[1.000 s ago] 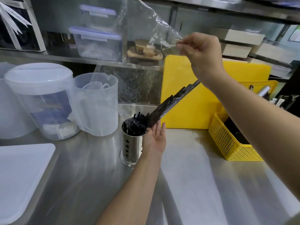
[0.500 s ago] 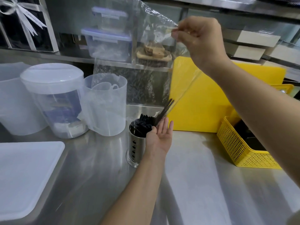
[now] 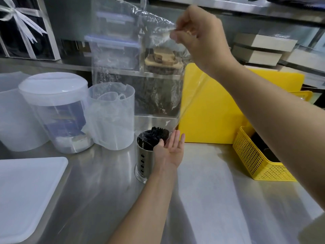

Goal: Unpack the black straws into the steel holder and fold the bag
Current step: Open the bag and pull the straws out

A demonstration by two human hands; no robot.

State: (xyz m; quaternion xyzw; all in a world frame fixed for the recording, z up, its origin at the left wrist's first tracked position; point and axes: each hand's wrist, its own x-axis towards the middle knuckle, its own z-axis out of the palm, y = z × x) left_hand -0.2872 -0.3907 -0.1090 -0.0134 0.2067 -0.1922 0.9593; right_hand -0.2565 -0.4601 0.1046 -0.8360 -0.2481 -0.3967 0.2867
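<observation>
A perforated steel holder (image 3: 142,164) stands upright on the steel counter, filled with black straws (image 3: 155,135) whose tips poke above its rim. My left hand (image 3: 169,149) rests against the holder's right side at the rim, palm up, fingers straight and apart, thumb near the straws. My right hand (image 3: 198,36) is raised high and pinches the top corner of a clear plastic bag (image 3: 137,73). The bag hangs down, empty and see-through, with its lower edge just above the holder.
Left of the holder stand a clear measuring jug (image 3: 112,117) and a lidded plastic tub (image 3: 56,111). A white cutting board (image 3: 26,196) lies at the front left. A yellow board (image 3: 219,110) leans at the back and a yellow basket (image 3: 260,155) sits right.
The last straws slid out of the bag into the holder. My right hand lifted the bag higher, and it now hangs empty. My left hand stayed beside the holder.
</observation>
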